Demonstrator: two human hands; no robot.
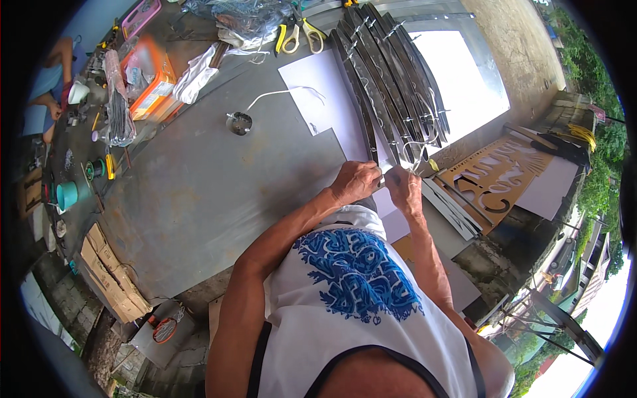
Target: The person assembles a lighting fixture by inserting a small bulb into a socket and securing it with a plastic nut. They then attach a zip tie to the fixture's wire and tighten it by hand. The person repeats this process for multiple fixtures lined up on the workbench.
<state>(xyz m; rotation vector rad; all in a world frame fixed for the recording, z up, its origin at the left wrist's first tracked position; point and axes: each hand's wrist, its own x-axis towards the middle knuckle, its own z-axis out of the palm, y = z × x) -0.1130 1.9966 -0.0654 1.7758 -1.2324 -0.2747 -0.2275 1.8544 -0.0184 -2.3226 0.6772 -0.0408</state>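
Both my hands meet at the near ends of several long dark metal strips [391,86] that lie side by side, with small bolts and thin wire along them. My left hand [357,181] is closed in a pinch beside the nearest strip end; what its fingertips grip is too small to make out. Close by, my right hand [403,188] is closed too, its fingertips at a loop of thin white wire [419,147] that comes off the strips. A small pale piece shows between the two hands. White sheets [317,86] lie under the strips.
A round metal can [239,123] with a white cord stands on the grey metal tabletop [212,192]. Scissors [302,36], an orange box [152,79] and a teal cup [66,196] lie further off. Brown cut-out lettering boards [494,176] are at right. Another person's arm [63,63] shows far left.
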